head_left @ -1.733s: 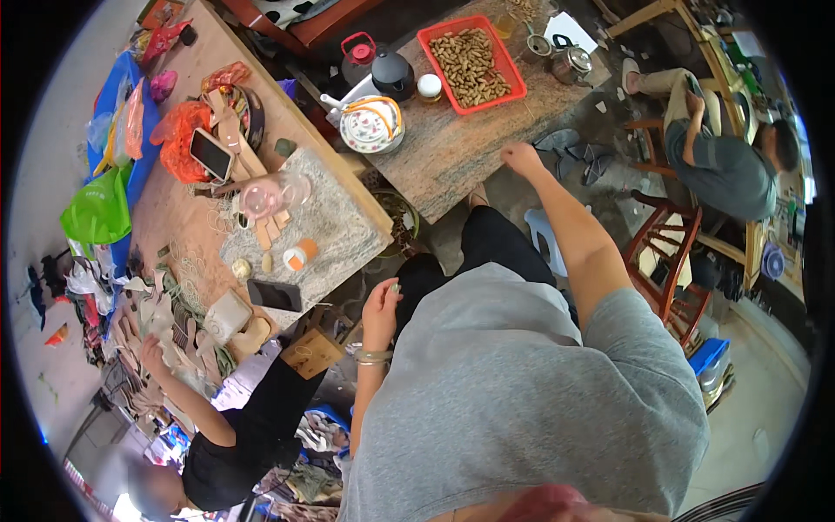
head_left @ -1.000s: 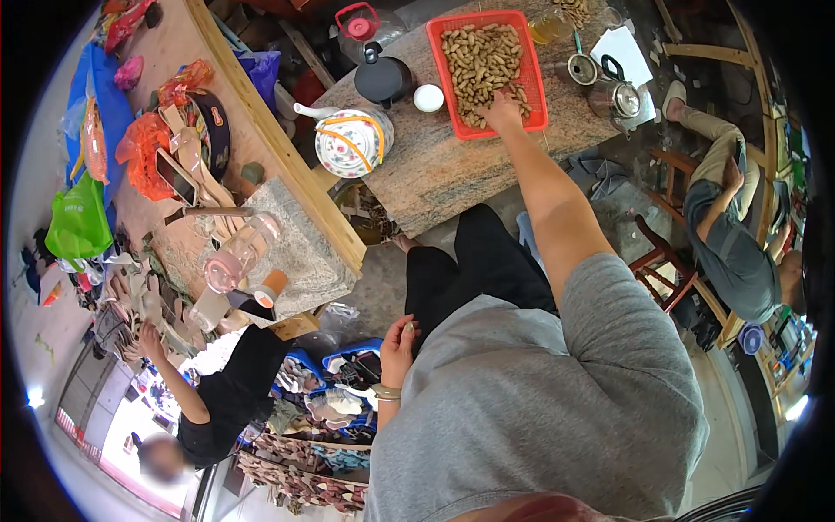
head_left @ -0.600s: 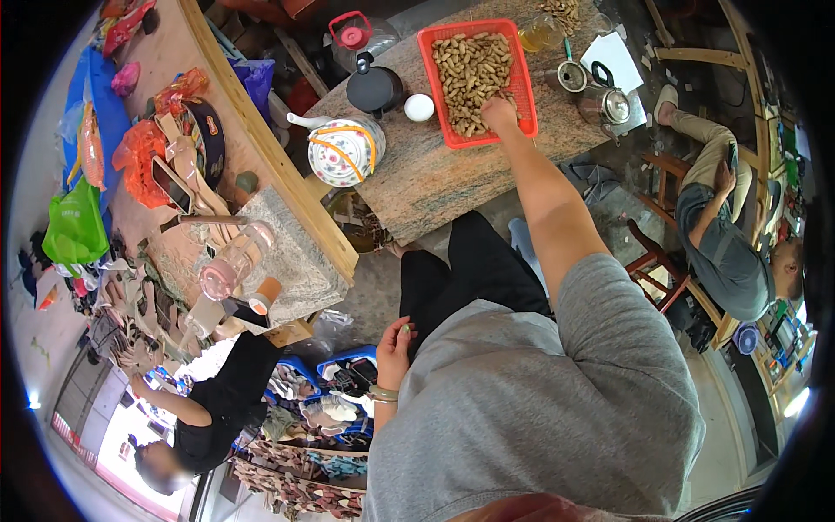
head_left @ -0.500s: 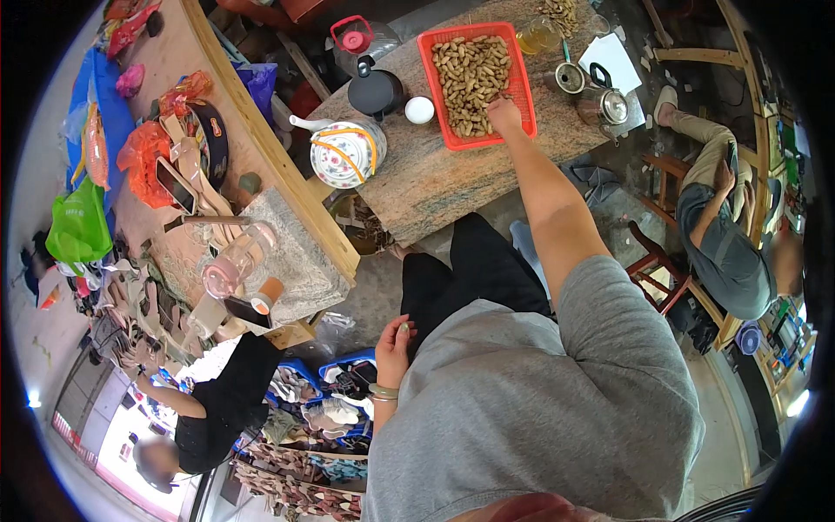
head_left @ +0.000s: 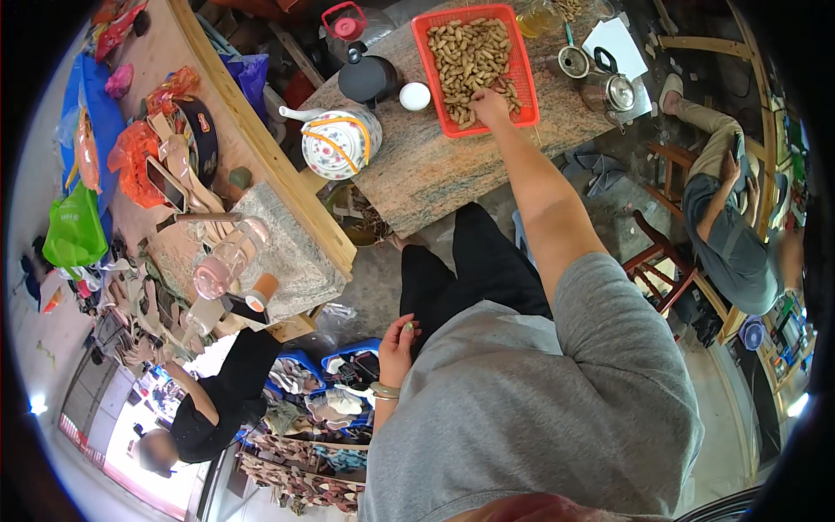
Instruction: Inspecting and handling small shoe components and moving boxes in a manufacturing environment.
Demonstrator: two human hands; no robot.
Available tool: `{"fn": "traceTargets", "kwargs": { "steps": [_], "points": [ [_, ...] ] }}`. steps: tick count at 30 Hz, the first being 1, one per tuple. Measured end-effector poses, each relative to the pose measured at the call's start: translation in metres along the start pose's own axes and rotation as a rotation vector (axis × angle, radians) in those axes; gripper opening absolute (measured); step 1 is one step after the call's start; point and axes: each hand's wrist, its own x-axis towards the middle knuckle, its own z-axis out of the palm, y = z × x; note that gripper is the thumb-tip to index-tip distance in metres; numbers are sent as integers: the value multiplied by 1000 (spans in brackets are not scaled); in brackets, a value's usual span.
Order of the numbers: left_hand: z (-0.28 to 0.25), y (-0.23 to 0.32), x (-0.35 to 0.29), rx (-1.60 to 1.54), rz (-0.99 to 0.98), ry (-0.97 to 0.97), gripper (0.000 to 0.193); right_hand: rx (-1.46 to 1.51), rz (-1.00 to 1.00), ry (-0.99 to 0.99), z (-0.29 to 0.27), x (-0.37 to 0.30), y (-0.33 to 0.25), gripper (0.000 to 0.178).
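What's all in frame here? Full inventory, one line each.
basket: 1, red, far end of stone table
peanuts: many, tan, in basket
stone table: 1, speckled brown, centre top
teapot: 1, white floral, table's left edge
kettle: 1, black, beside teapot
small lid: 1, white, left of basket
metal kettle: 1, silver, right of basket
workbench: 1, wood, left
green bag: 1, far left
seated person: 1, grey top, right
crouching person: 1, black top, lower left
left hand: on thigh, holds nothing visible
right hand: in basket, on peanuts
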Motion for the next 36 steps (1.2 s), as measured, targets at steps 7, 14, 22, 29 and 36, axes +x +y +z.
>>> {"fn": "traceTargets", "kwargs": {
  "steps": [7,14,22,29,36],
  "points": [
    [-6,11,-5,-35,93,-15,24,822,211,106,-49,-21,17,26],
    [8,78,-14,-451,198,-333,53,1025,-264,-289,-99,-168,-55,19],
    [26,117,-49,-1119,35,-918,63,301,-1286,-408,-101,-433,-139,17],
    [24,90,-45,-1097,85,-847,35,238,-1421,-138,-123,-466,-133,21],
    [11,75,-70,-962,243,-738,30,459,-1133,-358,-107,-511,-135,27]
  ]
}}
